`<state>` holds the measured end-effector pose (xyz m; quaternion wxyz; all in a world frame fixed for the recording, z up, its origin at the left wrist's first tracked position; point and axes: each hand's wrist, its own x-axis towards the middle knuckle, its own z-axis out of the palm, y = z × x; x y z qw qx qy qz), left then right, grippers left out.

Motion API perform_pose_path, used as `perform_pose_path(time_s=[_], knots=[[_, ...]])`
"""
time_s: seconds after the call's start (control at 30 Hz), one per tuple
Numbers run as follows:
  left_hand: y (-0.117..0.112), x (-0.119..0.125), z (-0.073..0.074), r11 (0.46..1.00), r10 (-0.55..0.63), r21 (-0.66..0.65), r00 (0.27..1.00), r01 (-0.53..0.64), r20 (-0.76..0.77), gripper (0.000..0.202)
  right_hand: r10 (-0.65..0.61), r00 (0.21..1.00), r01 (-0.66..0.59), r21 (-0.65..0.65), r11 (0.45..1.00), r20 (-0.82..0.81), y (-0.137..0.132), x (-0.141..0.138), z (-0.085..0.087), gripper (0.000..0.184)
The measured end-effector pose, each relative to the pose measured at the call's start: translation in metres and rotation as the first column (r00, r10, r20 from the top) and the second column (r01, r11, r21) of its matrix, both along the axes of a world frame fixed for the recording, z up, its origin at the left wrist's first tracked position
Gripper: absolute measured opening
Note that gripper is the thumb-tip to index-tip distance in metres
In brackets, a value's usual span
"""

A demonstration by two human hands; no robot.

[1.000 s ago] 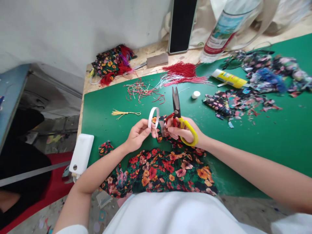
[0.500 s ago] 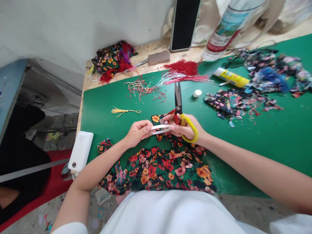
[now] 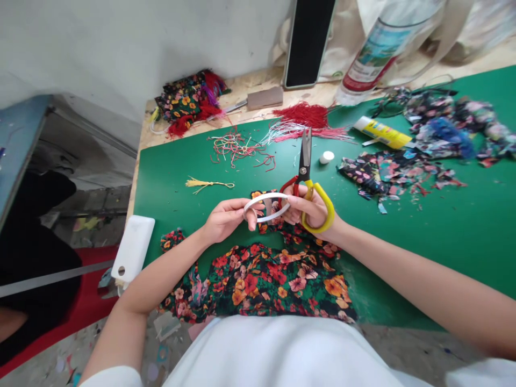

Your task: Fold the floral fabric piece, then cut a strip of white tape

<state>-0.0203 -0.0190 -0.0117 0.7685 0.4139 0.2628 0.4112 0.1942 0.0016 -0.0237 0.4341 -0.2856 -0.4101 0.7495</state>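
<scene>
A thin white ring (image 3: 267, 195), like a bangle, is held up between my two hands. My left hand (image 3: 222, 220) pinches its left side between thumb and fingers. My right hand (image 3: 316, 210) grips its right side with thumb and fingertips, and a pair of scissors (image 3: 305, 171) with yellow and red handles also hangs in that hand, blades pointing away from me. Dark floral fabric (image 3: 278, 279) lies below the hands near my body, with a smaller piece of it behind the ring. A yellow tassel (image 3: 209, 184) lies beyond my left hand.
On the green board (image 3: 403, 252) are cut threads (image 3: 237, 147), red thread (image 3: 302, 114), a white cap (image 3: 326, 157), a glue tube (image 3: 382, 133) and fabric scraps (image 3: 382, 172). A phone (image 3: 309, 43) and a bottle (image 3: 373, 56) stand behind. A white power bank (image 3: 133, 248) sits left.
The ring has tilted so its opening shows wider. The scissors have shifted slightly right with my right hand, and my left fingers have moved along the ring's left side.
</scene>
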Motion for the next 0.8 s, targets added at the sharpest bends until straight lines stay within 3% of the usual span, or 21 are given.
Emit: perform_pose_path(time_s=[0.2,0.4,0.53,0.8], knots=[[0.0,0.002,-0.003,0.999,-0.049,-0.001,0.999,0.049,-0.003,0.031,0.015,1.0,-0.015,0.027,1.0,0.0,0.0,0.001,-0.004,0.037],[0.0,0.0,-0.006,0.978,-0.169,0.133,0.985,0.163,0.041,0.035,0.034,0.999,-0.035,0.055,0.998,0.023,0.0,0.003,-0.01,0.036],[0.0,-0.001,-0.008,0.963,-0.162,0.221,0.986,0.152,0.028,0.032,0.069,0.991,-0.082,0.108,0.991,0.119,-0.002,0.006,-0.014,0.038],[0.0,0.002,-0.008,0.955,-0.152,0.264,0.988,0.137,0.04,0.031,0.067,0.983,-0.084,0.094,0.992,0.169,-0.005,0.008,-0.014,0.036]])
